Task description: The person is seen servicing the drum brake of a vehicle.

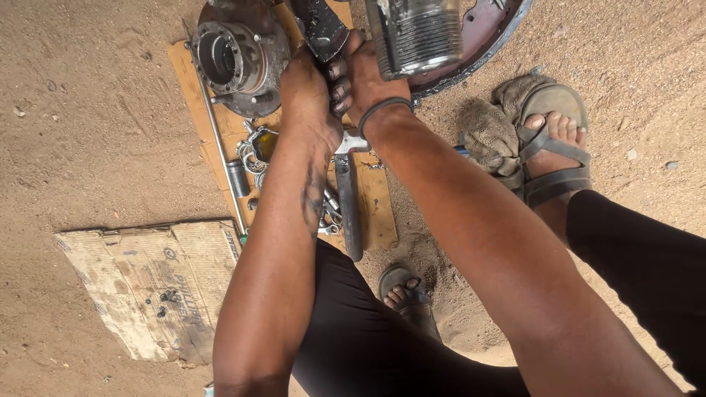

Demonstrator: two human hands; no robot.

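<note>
- The left hand (309, 92), dark with grease, sits in the upper middle of the frame with its fingers curled tight around a dark, greasy metal bar-shaped part (318, 26) that runs up to the top edge.
- The right hand (364, 77) is just beside it, touching it, fingers also wrapped round the same part; a black band circles that wrist.
- Directly right of the hands, at the top edge, stands a shiny threaded steel cylinder (412, 33), in front of a round rusty plate with a bluish rim (485, 37).
- Left of the hands, in the upper left of the centre, a rusty round wheel hub with studs around its opening (235, 59) lies on a flat wooden board (193, 84) set on the sandy ground.
- A long thin steel rod (220, 154) lies along the board's left side, with a small steel socket (237, 179) beside it.
- Below the hands, a long flat grey wrench (348, 209) and a cluster of shiny spanners (254, 151) lie on the board.
- A worn, flattened piece of cardboard (147, 283) lies in the lower left, with a few small dark bits on it.
- A dirty grey rag (489, 132) lies at the right, touching a foot in a grey strapped sandal (551, 143); the other sandalled foot (404, 294) shows at lower centre.
</note>
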